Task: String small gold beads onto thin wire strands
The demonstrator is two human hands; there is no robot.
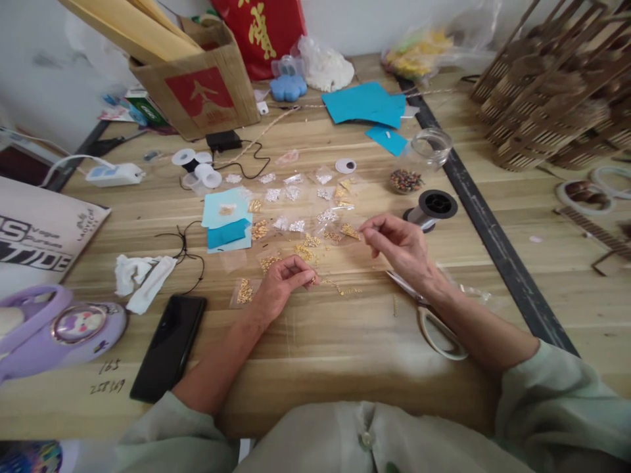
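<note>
My left hand is closed in a pinch low over the table. A fine gold chain trails from its fingertips to the right and lies on the wood. My right hand is raised a little to the right, thumb and forefinger together; whatever they pinch is too small to make out. Just left of it lies a small bag of gold beads. Loose gold beads are scattered beyond my left hand. Partly under my right forearm are scissors, and a short gold chain piece lies nearby.
Bags of silver findings lie across the middle. A wire spool and a bead jar stand right. A black phone and a purple appliance are left. A paper bag stands behind; bamboo cages stand far right.
</note>
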